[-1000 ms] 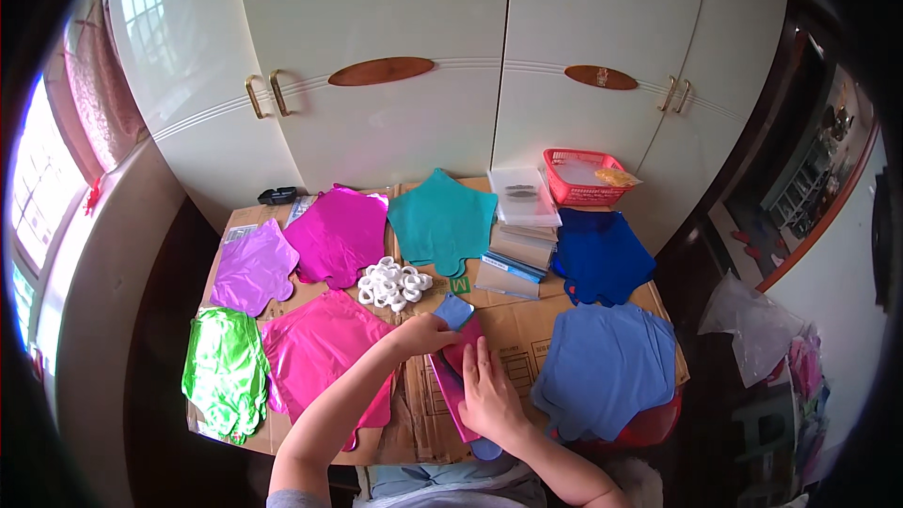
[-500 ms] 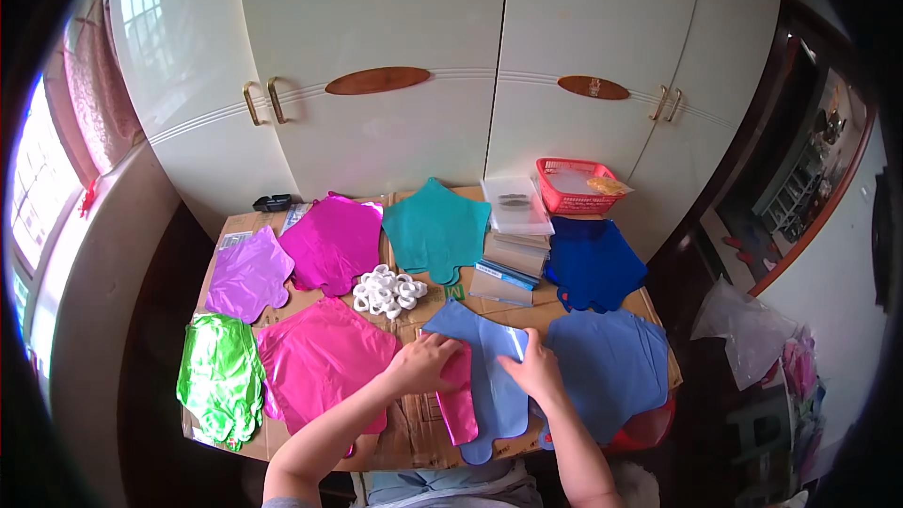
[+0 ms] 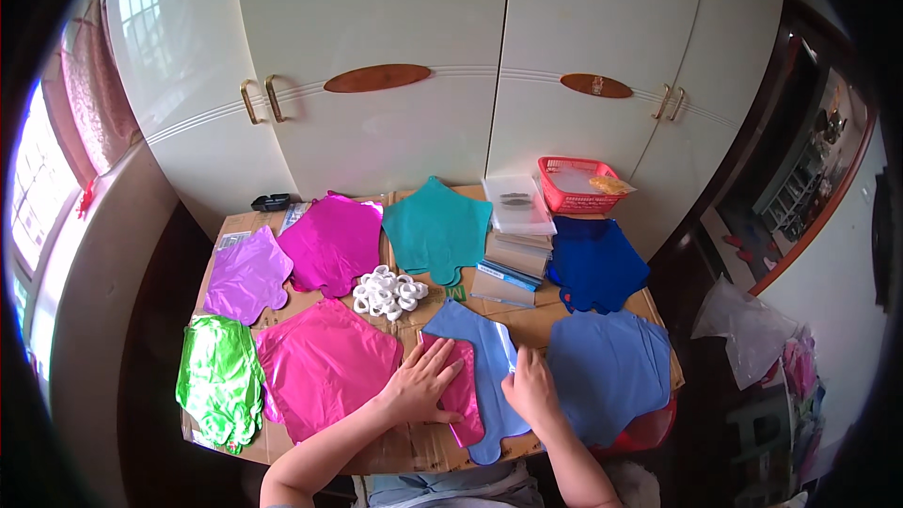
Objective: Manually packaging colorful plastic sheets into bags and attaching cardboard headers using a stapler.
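A light blue flat foil balloon (image 3: 500, 395), partly folded, lies at the front middle of the cardboard-covered table. On its left part rests a folded pink foil balloon (image 3: 463, 393). My left hand (image 3: 423, 381) presses down on the pink one, its fingers spread. At the blue balloon's right edge, my right hand (image 3: 531, 384) has its fingers curled in and closed on the foil. Left of my hands is a stack of pink foil balloons (image 3: 324, 362); to the right sits a light blue stack (image 3: 607, 367).
Behind my hands are a heap of white rings (image 3: 388, 292), teal balloons (image 3: 435, 230), magenta balloons (image 3: 331, 243), stacked clear packets (image 3: 513, 268) and dark blue balloons (image 3: 597, 263). Purple balloons (image 3: 246, 275) and green balloons (image 3: 221, 381) lie left. A red basket (image 3: 578, 196) stands near the cabinet.
My left hand has gone from gripping the pink balloon's edge to lying flat on it. My right hand has moved slightly down along the blue balloon's edge, its fingers now curled.
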`<action>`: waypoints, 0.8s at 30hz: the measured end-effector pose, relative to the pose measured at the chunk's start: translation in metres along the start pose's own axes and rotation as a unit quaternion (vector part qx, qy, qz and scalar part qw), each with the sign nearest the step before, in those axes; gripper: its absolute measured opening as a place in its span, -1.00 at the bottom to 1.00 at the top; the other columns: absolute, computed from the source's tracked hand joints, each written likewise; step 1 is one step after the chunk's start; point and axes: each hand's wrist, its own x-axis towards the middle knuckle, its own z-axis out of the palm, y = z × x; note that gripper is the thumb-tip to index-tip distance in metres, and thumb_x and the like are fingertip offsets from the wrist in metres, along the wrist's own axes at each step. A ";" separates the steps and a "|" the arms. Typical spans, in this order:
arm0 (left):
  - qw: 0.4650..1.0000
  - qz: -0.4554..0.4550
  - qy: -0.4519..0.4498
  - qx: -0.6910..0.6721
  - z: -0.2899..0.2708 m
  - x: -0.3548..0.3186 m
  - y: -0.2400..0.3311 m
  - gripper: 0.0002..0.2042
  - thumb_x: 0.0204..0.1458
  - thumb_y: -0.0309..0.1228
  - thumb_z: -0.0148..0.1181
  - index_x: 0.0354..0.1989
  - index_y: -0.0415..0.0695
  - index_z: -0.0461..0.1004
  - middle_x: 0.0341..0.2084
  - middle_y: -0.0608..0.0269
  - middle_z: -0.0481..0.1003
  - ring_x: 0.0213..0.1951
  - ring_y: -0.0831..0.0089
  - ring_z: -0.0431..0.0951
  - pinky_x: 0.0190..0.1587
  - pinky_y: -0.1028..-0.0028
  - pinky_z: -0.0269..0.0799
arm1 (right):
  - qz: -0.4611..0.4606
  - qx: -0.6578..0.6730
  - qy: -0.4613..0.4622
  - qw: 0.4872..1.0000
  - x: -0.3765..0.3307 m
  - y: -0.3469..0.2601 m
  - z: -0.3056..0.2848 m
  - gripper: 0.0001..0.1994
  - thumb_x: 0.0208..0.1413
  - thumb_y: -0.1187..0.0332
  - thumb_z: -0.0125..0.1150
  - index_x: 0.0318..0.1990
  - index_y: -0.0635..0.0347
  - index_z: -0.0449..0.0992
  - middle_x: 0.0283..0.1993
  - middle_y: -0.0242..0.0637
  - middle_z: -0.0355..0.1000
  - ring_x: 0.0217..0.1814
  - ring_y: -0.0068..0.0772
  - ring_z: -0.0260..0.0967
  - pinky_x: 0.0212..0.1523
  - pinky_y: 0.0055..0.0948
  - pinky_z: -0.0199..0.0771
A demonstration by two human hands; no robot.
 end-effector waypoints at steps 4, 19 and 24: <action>1.000 0.000 -0.009 0.010 -0.001 -0.002 0.002 -0.02 -0.26 0.33 0.13 0.22 -0.25 0.18 0.26 -0.27 0.02 0.34 -0.03 -0.05 0.32 0.04 -0.16 | -0.062 0.029 -0.023 0.997 -0.023 -0.010 -0.010 -0.44 -0.15 0.52 0.06 0.10 0.48 0.16 0.01 0.21 0.20 0.00 0.16 0.23 0.04 -0.11 0.29; 0.999 0.009 -0.004 -0.050 0.020 -0.002 -0.019 -0.23 -0.17 0.13 0.23 -0.05 -0.41 0.29 0.24 -0.30 0.05 0.33 -0.08 -0.06 0.32 0.09 -0.11 | -0.197 -0.025 -0.044 0.979 -0.037 -0.031 0.014 -0.46 0.10 0.35 0.02 0.21 0.47 0.16 0.28 0.22 0.05 0.38 0.18 -0.07 0.34 -0.10 0.01; 0.954 -0.030 0.070 -0.288 0.017 0.003 -0.028 -0.42 -0.14 -0.21 0.32 -0.05 -0.40 0.29 0.17 -0.20 0.18 0.27 -0.05 0.10 0.25 0.17 0.08 | -0.180 -0.033 -0.028 0.983 -0.035 -0.037 0.012 -0.46 0.09 0.24 0.05 0.14 0.47 0.25 0.24 0.19 0.13 0.36 0.10 -0.01 0.32 -0.12 0.06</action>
